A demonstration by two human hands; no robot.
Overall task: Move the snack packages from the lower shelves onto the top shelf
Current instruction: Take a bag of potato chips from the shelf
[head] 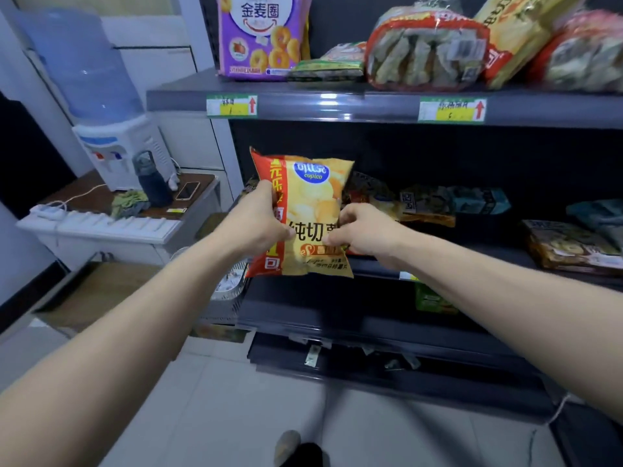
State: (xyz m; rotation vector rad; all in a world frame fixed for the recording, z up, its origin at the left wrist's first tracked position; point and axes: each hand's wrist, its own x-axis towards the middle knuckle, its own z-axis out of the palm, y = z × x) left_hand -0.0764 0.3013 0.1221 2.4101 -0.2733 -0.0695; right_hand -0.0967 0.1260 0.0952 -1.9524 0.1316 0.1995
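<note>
The left hand [259,217] and right hand [364,230] each gripped one side edge of the chip bag [313,203]. The bag was upright in front of the middle shelf [502,252], below the front edge of the top shelf [337,102]. The top shelf held a purple bag [263,35] at left, with bare shelf further left.
</note>
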